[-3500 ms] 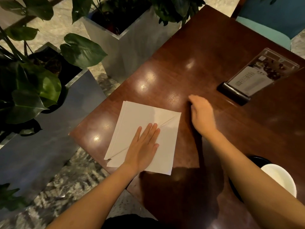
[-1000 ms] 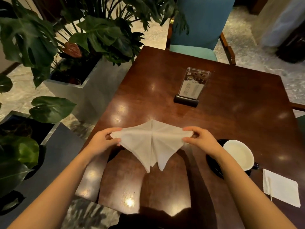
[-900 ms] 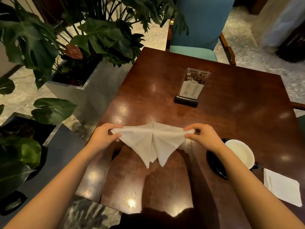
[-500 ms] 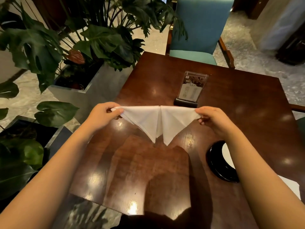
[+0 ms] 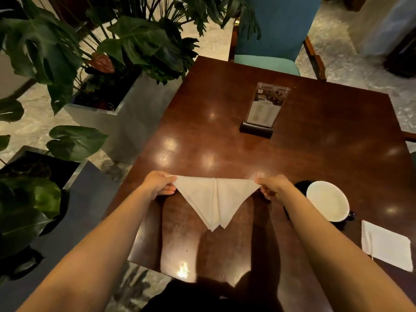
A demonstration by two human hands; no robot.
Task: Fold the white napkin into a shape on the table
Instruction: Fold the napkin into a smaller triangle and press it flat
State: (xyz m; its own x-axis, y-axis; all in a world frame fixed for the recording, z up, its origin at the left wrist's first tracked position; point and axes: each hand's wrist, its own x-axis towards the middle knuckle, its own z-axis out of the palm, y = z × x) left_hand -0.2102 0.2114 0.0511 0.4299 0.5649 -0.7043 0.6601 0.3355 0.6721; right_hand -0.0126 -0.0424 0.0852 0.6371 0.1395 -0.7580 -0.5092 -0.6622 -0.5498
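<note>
Left hand point(image 5: 157, 184), right hand point(image 5: 273, 188) pinch napkin point(image 5: 216, 199) corners; top edge straight; cup point(image 5: 327, 200) near.

The left forearm point(image 5: 101, 233) and right forearm point(image 5: 326, 239), both bare, reach forward from the lower corners of the view and draw closer together over the near edge of the desk point(image 5: 315, 154). The left hand point(image 5: 158, 185) has its fingers curled under and its thumb on top, pinching the upper left corner of the white napkin point(image 5: 216, 199). The right hand point(image 5: 273, 188) pinches the upper right corner the same way, level with the left hand and well apart from it, knuckles turned outward.
</note>
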